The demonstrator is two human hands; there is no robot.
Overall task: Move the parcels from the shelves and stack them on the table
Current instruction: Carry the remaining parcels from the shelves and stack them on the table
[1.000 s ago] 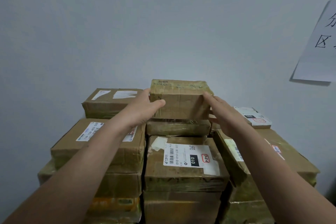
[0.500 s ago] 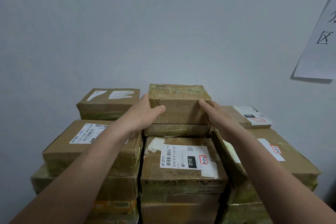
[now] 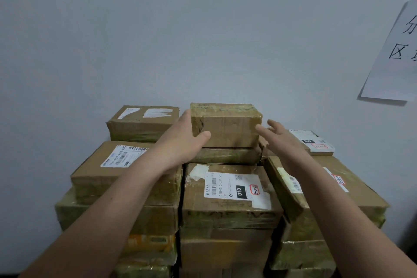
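Grey wall (image 3: 158, 29) behind; paper sign (image 3: 397, 56) at right, cut off. Parcel pile (image 3: 228, 210) below, its base cut off. Top parcel (image 3: 228, 128) on pile, back middle. Left hand (image 3: 180, 142) holds its left end, thumb in front. Right hand (image 3: 282, 140) spread wide, just beside right end.

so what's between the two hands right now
The top parcel, in the head view: the left hand holds its left end, the right hand sits open-fingered by its right end.
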